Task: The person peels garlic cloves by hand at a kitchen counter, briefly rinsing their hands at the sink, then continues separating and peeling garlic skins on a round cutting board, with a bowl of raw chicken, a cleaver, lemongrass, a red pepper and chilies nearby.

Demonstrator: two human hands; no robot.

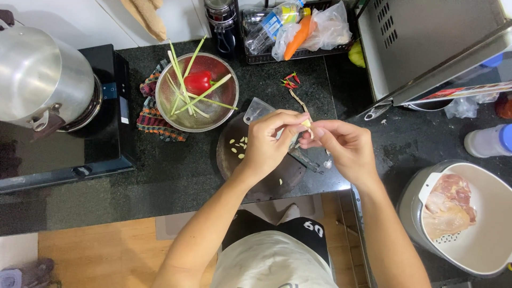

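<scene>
My left hand (pixel 269 140) and my right hand (pixel 344 146) meet above a round dark cutting board (pixel 229 160), both pinching a small pale garlic clove (pixel 306 123). A few peeled cloves (pixel 239 145) lie on the board's left part. A cleaver (pixel 258 110) rests across the board, its blade partly hidden under my hands. Bits of pale skin lie by the board's right edge.
A metal colander (pixel 181 117) holds a red pepper (pixel 198 81) and lemongrass stalks. Small red chillies (pixel 290 81) lie behind the board. A steel pot (pixel 42 80) sits on a black cooker at left. A white strainer bowl (pixel 480 240) with raw chicken (pixel 448 205) is at right.
</scene>
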